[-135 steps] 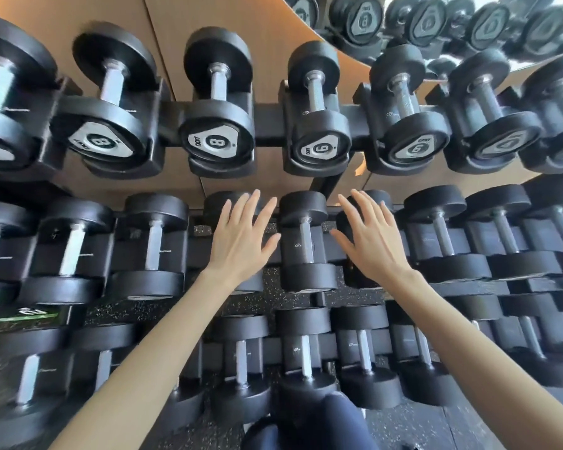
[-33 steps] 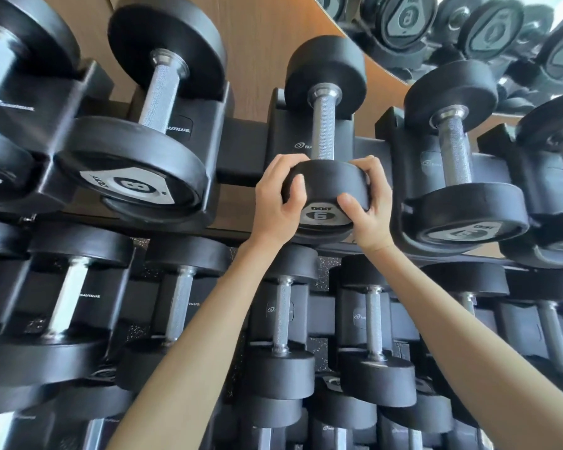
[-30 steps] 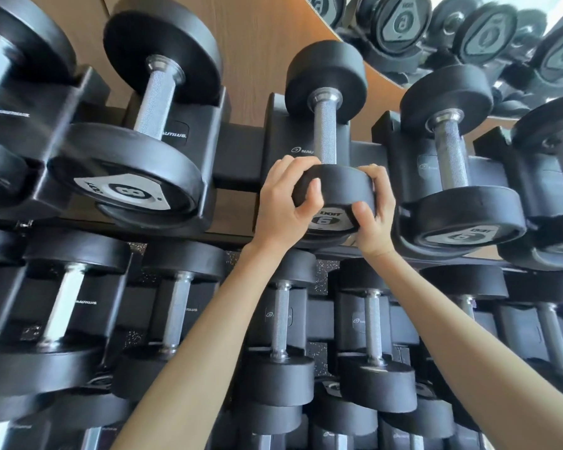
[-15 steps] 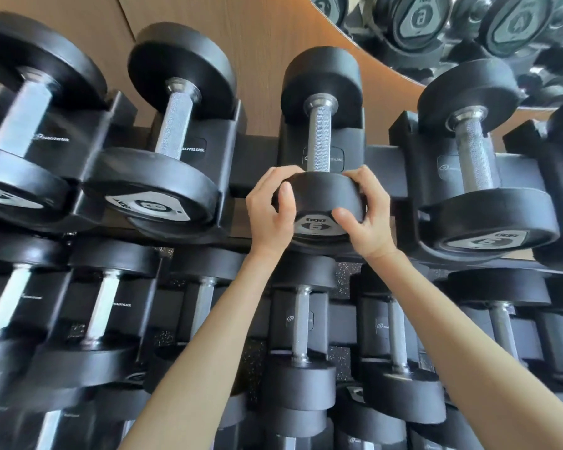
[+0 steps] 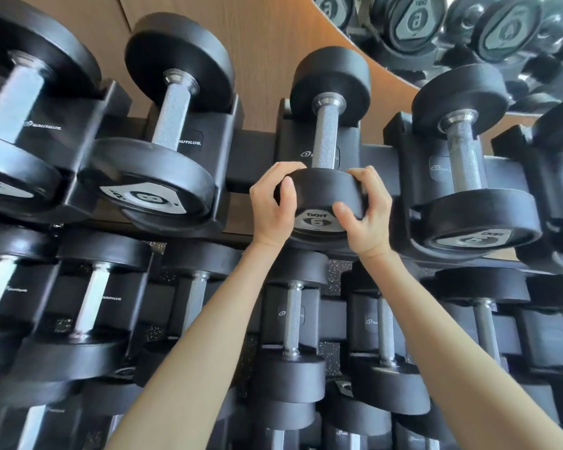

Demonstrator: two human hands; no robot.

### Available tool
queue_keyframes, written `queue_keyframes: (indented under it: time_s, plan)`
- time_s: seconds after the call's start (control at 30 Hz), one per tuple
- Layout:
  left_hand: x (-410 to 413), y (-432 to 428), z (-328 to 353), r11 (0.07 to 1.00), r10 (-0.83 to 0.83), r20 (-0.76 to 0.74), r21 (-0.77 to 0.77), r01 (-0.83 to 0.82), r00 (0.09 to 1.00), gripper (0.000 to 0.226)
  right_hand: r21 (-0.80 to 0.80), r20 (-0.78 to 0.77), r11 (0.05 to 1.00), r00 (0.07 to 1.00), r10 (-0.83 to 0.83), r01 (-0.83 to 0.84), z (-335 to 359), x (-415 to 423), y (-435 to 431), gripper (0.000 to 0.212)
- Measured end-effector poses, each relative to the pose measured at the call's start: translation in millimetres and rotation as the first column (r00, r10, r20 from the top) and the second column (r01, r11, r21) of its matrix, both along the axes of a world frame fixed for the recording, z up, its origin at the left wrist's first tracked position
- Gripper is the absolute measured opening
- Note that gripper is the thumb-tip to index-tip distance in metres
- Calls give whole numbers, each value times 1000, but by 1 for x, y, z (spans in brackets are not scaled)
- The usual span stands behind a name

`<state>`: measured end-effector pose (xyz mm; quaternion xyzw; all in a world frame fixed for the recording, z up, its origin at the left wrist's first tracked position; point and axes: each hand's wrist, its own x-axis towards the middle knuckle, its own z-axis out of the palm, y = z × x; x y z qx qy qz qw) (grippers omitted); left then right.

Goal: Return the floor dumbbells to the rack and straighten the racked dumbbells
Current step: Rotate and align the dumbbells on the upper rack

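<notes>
Both hands have stayed on the same dumbbell (image 5: 322, 190) since a second ago, but its number six has turned and now sits straight. It lies in its slot on the top row of the rack (image 5: 249, 160), and the left hand (image 5: 272, 209) and right hand (image 5: 369, 216) each curl fingers and thumb round its front end. To finish well, I think, push it gently back until it sits snug like the next dumbbell (image 5: 475, 216), keeping fingers out of the tight gap beside it.
</notes>
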<state>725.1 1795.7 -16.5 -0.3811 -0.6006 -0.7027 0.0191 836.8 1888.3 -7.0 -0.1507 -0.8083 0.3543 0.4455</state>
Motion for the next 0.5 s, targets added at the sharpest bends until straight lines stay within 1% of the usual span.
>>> queue_keyframes:
  time_s: [0.13,0.27,0.37,0.43,0.5]
  plan:
    - [2,0,0,999,4,-4,-39,-4,1000,42,-4,37,1000,999,27,-26,5,2,1,50]
    - [14,-1,5,999,-1,-21,-50,0,1000,38,-22,41,996,996,83,-82,7,8,7,67]
    - [12,-4,4,999,-6,6,-49,6,1000,37,-6,63,998,996,66,-66,8,8,6,68]
    - [10,-5,3,999,-3,27,-47,4,1000,33,3,55,999,997,51,-52,8,5,3,67]
    - [10,-4,3,999,1,31,-48,0,1000,35,0,51,999,997,52,-52,8,3,4,66]
